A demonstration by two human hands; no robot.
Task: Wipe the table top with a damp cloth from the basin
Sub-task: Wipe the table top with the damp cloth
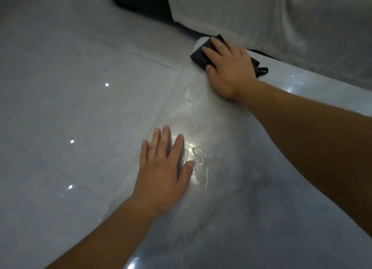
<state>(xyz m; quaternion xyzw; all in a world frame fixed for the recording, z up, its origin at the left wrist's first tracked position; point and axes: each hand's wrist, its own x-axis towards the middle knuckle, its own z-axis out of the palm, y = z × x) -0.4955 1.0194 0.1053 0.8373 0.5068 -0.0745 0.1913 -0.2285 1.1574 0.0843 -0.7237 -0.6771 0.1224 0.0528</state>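
A glossy pale table top (231,188) runs from the lower middle up to the far right, with wet streaks and water beads shining on it. My right hand (227,67) presses flat on a folded dark cloth (198,56) at the table's far corner. A loose end of the cloth sticks out behind my wrist. My left hand (164,168) rests flat on the table's left edge, fingers straight and spread. No basin is in view.
Grey tiled floor (70,107) fills the left side below the table edge. A pale fabric-covered piece of furniture (281,17) stands behind the table's far corner, with a dark gap beside it at the top.
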